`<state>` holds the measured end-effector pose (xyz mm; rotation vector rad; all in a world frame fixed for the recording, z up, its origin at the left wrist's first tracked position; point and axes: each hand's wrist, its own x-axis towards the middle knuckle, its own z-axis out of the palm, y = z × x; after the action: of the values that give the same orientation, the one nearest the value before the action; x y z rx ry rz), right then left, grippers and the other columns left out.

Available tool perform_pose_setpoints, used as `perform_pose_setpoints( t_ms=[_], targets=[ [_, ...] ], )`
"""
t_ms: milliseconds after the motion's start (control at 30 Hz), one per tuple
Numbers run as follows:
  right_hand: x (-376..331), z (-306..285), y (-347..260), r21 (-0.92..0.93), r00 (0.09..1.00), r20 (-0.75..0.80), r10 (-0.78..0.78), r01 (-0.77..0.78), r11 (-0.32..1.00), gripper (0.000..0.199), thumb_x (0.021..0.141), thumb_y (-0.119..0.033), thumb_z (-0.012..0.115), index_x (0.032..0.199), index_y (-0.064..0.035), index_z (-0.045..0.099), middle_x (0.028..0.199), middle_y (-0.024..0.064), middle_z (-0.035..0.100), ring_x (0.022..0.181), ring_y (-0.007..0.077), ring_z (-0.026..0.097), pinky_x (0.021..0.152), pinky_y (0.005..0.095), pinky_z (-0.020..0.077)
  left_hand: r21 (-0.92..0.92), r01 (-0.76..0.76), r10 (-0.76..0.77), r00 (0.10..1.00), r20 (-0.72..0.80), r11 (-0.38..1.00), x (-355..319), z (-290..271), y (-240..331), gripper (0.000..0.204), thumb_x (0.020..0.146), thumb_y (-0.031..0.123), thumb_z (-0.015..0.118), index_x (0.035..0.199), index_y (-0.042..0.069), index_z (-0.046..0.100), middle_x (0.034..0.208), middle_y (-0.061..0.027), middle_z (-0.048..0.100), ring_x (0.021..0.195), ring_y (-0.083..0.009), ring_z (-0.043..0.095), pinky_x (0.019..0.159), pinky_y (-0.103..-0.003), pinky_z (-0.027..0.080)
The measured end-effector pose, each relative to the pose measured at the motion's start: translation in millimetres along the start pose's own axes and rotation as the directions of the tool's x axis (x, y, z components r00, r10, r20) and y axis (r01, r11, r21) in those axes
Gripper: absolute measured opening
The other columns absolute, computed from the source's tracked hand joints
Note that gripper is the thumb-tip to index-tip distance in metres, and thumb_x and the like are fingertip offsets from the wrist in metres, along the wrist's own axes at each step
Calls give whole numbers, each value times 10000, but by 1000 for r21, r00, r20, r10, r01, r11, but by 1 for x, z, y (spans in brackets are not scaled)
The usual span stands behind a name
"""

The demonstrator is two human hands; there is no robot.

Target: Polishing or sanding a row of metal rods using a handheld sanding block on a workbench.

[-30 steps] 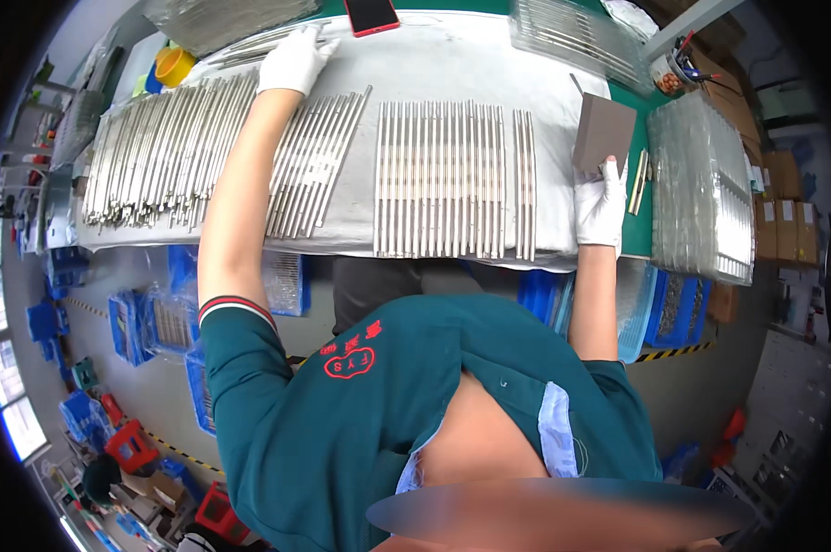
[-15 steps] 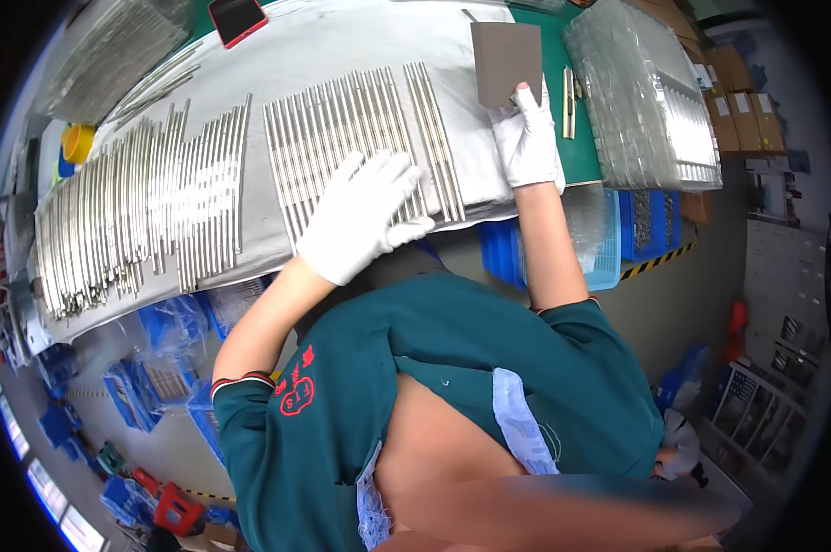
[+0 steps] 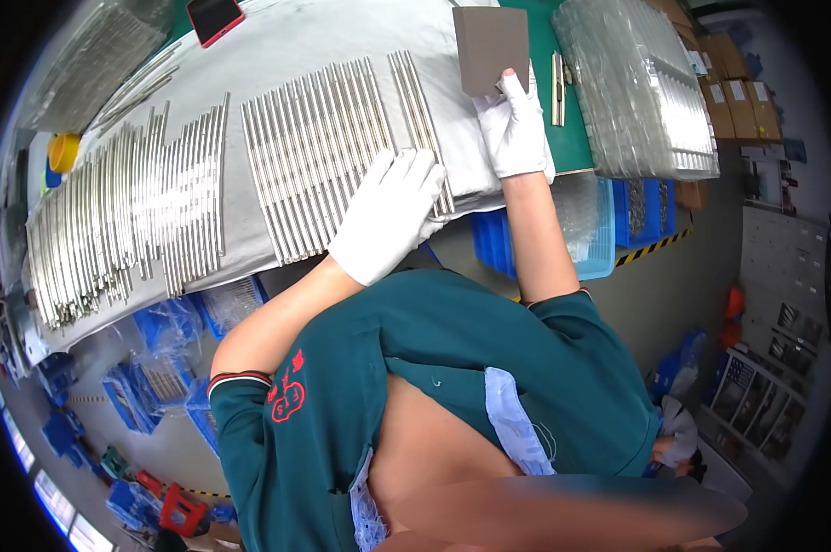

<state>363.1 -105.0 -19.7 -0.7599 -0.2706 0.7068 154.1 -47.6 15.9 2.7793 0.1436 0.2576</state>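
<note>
Both my hands wear white gloves. My left hand lies flat, fingers together, on the near end of a row of thin metal rods laid side by side on a grey cloth. My right hand grips the lower edge of a brown-grey square pad resting at the cloth's right end. A second, larger group of rods lies further left on the cloth.
A red phone lies at the far edge. Bagged rods in clear plastic are stacked on the right on a green mat. A yellow tape roll sits far left. Blue bins stand under the bench.
My left hand came back from the far left end of the cloth and now rests on the right-hand rods. The view swung left to right; my right hand keeps hold of the pad.
</note>
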Motion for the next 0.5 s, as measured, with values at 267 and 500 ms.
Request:
perform_pose_setpoints(
  t_ms=[267, 500],
  targets=[
    [0, 0, -1, 7, 1000, 11, -6, 5, 1000, 390, 975, -101, 603, 1358, -99, 526, 1233, 56, 609, 1106, 202, 605, 978, 397, 524, 12, -4, 4, 999, -35, 1000, 1, 9, 2, 646, 725, 193, 736, 1300, -7, 518, 1292, -189, 516, 1232, -324, 494, 1084, -450, 338],
    [-1, 0, -1, 15, 1000, 11, -14, 14, 1000, 372, 965, -97, 618, 1329, -80, 545, 1226, 57, 608, 1104, 198, 599, 980, 388, 529, 46, -4, 7, 998, -56, 999, 6, 17, 5, 594, 737, 163, 705, 1276, -4, 520, 1286, -186, 521, 1214, -322, 503, 1061, -441, 355]
  ],
)
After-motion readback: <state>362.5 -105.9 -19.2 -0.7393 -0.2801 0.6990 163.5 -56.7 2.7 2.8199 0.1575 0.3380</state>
